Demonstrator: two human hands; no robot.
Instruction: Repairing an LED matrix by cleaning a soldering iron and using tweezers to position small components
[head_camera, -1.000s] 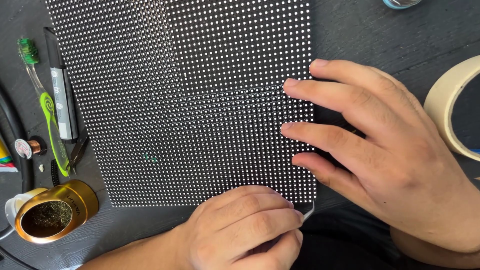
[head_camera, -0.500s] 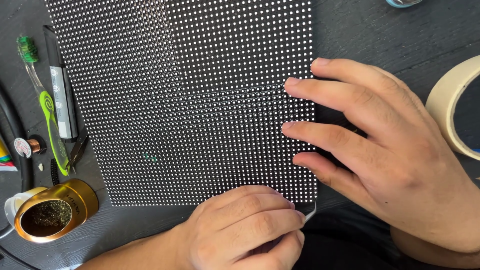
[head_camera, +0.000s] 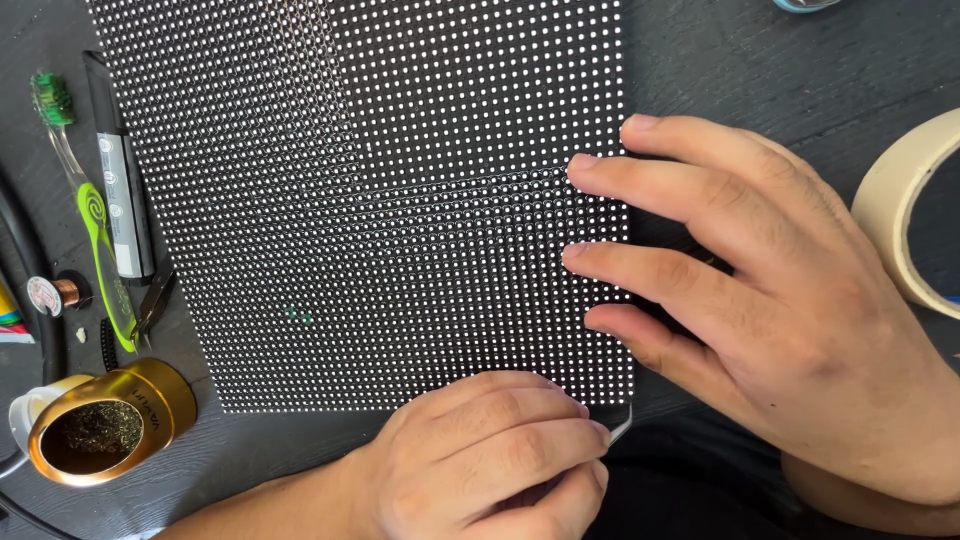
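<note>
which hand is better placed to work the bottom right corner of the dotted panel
Left. The left hand is curled at that corner, pinching a thin metal tool whose tip sits by the edge of the dotted panel. The right hand lies flat, fingers spread on the right edge, apparently steadying it.

Dark wood-grain surface (head_camera: 760, 60), seen from above.

Black-stained boards with visible grain running roughly left to right and fine seams between planks; finish matte. Bright light falls from the upper side, giving a grey sheen to the grain at the upper right, while the lower edge sits in deep shadow. The surface fills the whole view; no wall, floor or window shows. Clutter lines the left margin: green toothbrush (head_camera: 95, 230), black marker-like bar (head_camera: 120, 180), small copper wire spool (head_camera: 62, 292), gold tin of brass wool (head_camera: 105, 420). A cream tape roll (head_camera: 890, 215) lies at the right edge.
</note>
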